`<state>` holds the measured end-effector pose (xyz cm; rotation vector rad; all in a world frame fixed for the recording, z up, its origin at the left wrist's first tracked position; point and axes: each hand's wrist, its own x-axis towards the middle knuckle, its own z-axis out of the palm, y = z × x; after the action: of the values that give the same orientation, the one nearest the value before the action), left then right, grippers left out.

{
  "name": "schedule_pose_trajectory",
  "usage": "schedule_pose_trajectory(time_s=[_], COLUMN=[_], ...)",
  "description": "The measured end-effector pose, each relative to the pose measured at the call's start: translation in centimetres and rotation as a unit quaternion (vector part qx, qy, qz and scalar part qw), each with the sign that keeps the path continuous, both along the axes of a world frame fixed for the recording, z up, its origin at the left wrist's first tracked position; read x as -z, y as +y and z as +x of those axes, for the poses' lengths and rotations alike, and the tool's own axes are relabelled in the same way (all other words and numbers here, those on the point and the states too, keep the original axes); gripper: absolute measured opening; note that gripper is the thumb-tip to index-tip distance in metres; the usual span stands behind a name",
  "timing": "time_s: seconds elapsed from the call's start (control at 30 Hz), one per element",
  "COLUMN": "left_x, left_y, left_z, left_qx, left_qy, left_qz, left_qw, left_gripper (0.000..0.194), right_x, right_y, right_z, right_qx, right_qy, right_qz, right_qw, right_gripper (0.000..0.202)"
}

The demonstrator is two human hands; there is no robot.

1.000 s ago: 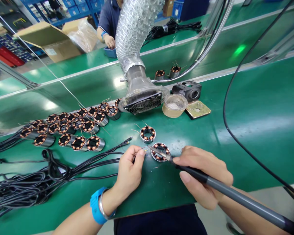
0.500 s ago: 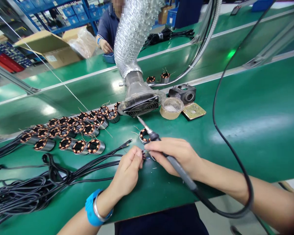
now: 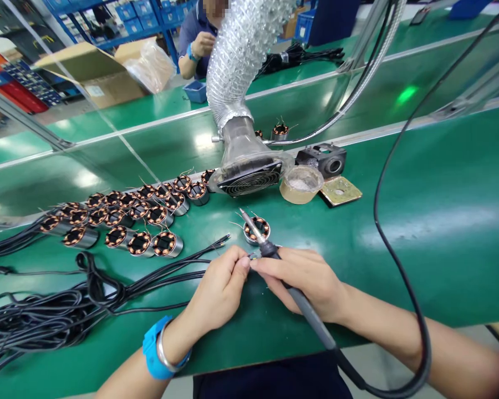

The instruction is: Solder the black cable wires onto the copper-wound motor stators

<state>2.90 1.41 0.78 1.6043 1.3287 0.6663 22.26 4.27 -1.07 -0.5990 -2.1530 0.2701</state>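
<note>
My left hand (image 3: 224,285) is closed in a pinch on the end of a black cable, whose small wire tips show between both hands. My right hand (image 3: 303,277) holds a soldering iron (image 3: 305,305) with its metal tip pointing up and left; its thumb and forefinger come close to my left fingertips at the wires. Just beyond the hands stands a single copper-wound stator (image 3: 256,229), partly behind the iron's shaft. Bundled black cables (image 3: 37,327) lie on the green table at the left, their stripped ends near my left hand.
Several stators (image 3: 139,209) stand in rows at the left. A fume hood (image 3: 249,172) with a silver duct hangs ahead. Right of it are a round tub (image 3: 301,185), a yellow sponge (image 3: 341,190) and a black iron stand (image 3: 326,159). A person (image 3: 199,44) sits across.
The iron's tip has moved away from the hood's grille and now shows in front of the lone stator. Across the table, the person's hand has risen from the blue bin.
</note>
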Motion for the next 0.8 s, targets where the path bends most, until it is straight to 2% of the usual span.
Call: schedule_pose_trajectory(time_s=[0.1, 0.2, 0.27, 0.4, 0.53, 0.6, 0.8], left_x=[0.6, 1.0, 1.2, 1.3, 1.5, 1.6, 2.3], left_y=[0.1, 0.2, 0.3, 0.3, 0.1, 0.0, -0.2], left_z=[0.2, 0.7, 0.9, 1.2, 1.3, 1.3, 1.4], left_qx=[-0.029, -0.035, -0.051, -0.093, -0.114, -0.119, -0.128], left_qy=[-0.113, -0.239, -0.284, -0.306, -0.289, -0.274, -0.226], left_qz=[-0.103, -0.247, -0.289, -0.255, -0.233, -0.222, -0.171], left_qw=[0.988, 0.938, 0.913, 0.912, 0.921, 0.928, 0.95], left_gripper=[0.035, 0.039, 0.038, 0.039, 0.044, 0.045, 0.041], right_x=[0.1, 0.2, 0.3, 0.1, -0.4, -0.3, 1.1], right_y=[-0.2, -0.2, -0.1, 0.1, 0.0, 0.0, 0.6], right_z=[-0.1, -0.3, -0.4, 0.0, 0.7, 0.6, -0.4], right_qx=[0.005, 0.01, 0.013, 0.031, -0.047, -0.072, 0.025], right_qy=[-0.014, -0.015, -0.004, 0.054, 0.084, 0.076, 0.067], right_qz=[0.037, 0.063, 0.048, -0.023, -0.105, -0.107, -0.063], right_qw=[0.999, 0.998, 0.999, 0.998, 0.99, 0.989, 0.995], right_gripper=[0.027, 0.023, 0.023, 0.026, 0.037, 0.033, 0.025])
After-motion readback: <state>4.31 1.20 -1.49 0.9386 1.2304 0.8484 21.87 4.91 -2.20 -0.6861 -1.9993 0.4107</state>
